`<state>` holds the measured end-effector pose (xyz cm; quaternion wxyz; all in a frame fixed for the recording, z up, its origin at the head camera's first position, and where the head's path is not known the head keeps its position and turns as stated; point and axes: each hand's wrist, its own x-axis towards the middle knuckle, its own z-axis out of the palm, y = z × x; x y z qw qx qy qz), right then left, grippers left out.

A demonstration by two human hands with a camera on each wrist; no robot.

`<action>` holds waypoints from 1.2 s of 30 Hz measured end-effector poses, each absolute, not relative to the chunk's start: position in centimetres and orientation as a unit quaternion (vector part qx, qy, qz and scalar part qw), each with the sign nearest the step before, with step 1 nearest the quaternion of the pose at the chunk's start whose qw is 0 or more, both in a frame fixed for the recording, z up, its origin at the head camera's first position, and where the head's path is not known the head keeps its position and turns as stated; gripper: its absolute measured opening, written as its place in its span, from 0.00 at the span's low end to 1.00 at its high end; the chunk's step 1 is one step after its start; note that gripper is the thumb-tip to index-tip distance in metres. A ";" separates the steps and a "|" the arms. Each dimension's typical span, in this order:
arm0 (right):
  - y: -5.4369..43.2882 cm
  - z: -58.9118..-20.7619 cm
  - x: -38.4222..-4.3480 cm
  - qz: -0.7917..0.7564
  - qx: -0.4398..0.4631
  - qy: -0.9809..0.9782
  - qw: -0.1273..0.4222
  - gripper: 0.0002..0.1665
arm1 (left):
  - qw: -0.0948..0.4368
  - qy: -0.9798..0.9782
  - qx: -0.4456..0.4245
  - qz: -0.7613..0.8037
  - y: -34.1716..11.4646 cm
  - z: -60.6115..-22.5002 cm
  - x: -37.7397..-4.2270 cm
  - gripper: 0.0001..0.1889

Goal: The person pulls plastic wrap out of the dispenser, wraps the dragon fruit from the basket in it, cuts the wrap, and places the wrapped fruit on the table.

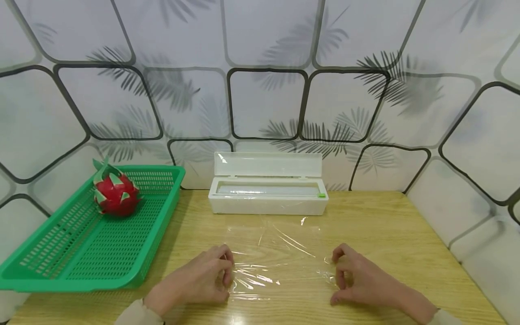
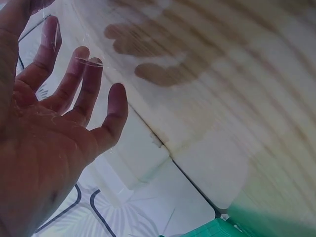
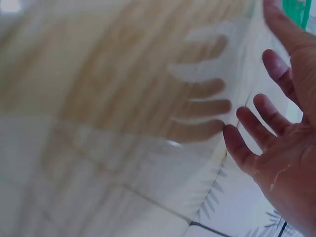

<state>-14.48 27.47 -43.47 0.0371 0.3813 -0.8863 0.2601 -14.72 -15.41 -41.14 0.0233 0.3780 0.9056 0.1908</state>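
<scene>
Green basket (image 1: 109, 253) holds one dragon fruit (image 1: 118, 195); white box (image 1: 268, 207), lid (image 1: 268, 164) raised, holds film roll (image 1: 260, 190). Left hand (image 1: 205, 276), right hand (image 1: 362, 277): fingers bent, spread, at edges of clear film (image 1: 280, 266).

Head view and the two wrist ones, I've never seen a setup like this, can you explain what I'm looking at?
There's no robot, just a person's bare left hand and right hand. The wide picture comes from a camera worn on the head; the two close, tilted ones from one on each wrist. On the yellowish wood-grain table stand an open, long white box with a pale roll inside, and a green plastic basket holding a red dragon fruit with green-tipped scales. A sheet of clear, shiny film spreads between the hands, whose bent fingers seem to touch its side edges; how firmly it's held, I can't tell.
</scene>
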 end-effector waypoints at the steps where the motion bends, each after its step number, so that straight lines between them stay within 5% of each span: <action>1: 27.7 -43.4 -14.6 0.274 0.382 -0.882 0.024 0.21 | 0.029 0.909 0.372 0.186 -15.5 -41.2 -14.7 0.15; 6: 28.8 -42.4 -15.9 0.307 0.369 -0.876 -0.038 0.17 | 0.057 0.916 0.355 0.180 -15.7 -41.2 -14.8 0.12; 13: 28.6 -41.1 -17.4 0.271 0.343 -0.899 -0.001 0.16 | 0.029 0.911 0.363 0.192 -15.8 -40.8 -14.8 0.08; 24: 26.4 -42.7 -17.3 0.173 0.342 -0.924 -0.006 0.46 | 0.031 0.914 0.338 0.222 -16.4 -39.7 -14.3 0.08; 36: 25.5 -43.2 -16.7 0.092 0.371 -0.924 0.011 0.46 | -0.060 0.916 0.390 0.073 -16.9 -37.4 -13.8 0.18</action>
